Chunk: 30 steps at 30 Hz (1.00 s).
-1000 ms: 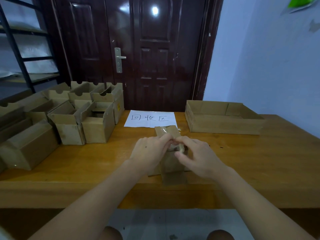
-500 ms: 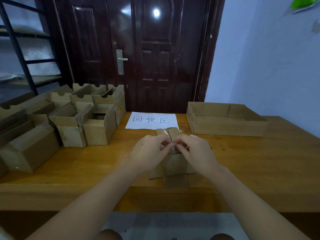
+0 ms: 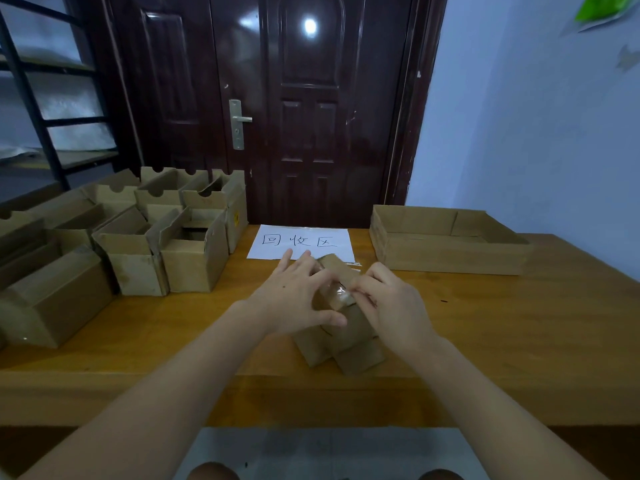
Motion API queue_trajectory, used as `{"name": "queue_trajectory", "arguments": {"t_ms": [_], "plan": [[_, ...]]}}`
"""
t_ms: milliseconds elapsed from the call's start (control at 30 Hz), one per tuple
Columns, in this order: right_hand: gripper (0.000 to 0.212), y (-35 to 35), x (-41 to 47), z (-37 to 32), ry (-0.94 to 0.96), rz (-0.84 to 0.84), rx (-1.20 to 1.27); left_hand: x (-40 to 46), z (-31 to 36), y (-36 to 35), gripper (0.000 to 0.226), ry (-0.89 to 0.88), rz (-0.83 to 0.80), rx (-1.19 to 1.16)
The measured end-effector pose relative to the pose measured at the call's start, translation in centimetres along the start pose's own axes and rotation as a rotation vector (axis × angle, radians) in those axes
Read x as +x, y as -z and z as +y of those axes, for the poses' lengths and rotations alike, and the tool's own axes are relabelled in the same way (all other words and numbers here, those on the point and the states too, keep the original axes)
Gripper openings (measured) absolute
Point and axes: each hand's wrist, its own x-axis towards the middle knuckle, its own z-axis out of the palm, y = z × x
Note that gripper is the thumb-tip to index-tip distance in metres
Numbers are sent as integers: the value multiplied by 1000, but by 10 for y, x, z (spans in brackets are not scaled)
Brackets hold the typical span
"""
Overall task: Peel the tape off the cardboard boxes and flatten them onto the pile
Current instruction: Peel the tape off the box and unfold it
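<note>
A small cardboard box [image 3: 346, 337] lies tilted on the wooden table [image 3: 519, 323] near its front edge, flaps loose. A shiny strip of clear tape [image 3: 336, 295] runs over its top. My left hand [image 3: 294, 299] holds the box from the left, fingers spread over its top and thumb along its near side. Coming in from the right, my right hand [image 3: 391, 306] pinches the tape at the box's top. The hands hide most of the box's top. The pile of flattened cardboard [image 3: 446, 252] sits at the back right.
Several open cardboard boxes [image 3: 145, 251] crowd the table's left side. A white paper sign [image 3: 301, 240] with handwritten characters lies at the back middle. A dark door [image 3: 277, 109] stands behind the table, a metal shelf frame [image 3: 38, 109] at far left.
The box has turned and tilted to the right. My left hand's fingers have spread out over it, and my right hand has drawn the tape up off the top.
</note>
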Motion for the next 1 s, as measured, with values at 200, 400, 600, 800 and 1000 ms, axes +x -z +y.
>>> {"name": "queue_trajectory", "arguments": {"t_ms": [200, 400, 600, 800, 1000], "plan": [[4, 5, 11, 2, -341, -24, 140, 3, 23, 3, 79, 82, 43, 184], [4, 12, 8, 7, -419, -106, 188, -3, 25, 11, 52, 38, 96, 255], [13, 9, 9, 4, -377, -212, 111, 0, 34, 7, 48, 37, 103, 141], [12, 6, 16, 1, -319, -196, 42, 5, 44, 14, 57, 173, -6, 164], [13, -2, 21, 0, -246, -20, 22, -1, 55, 18, 54, 221, -34, 108]]}}
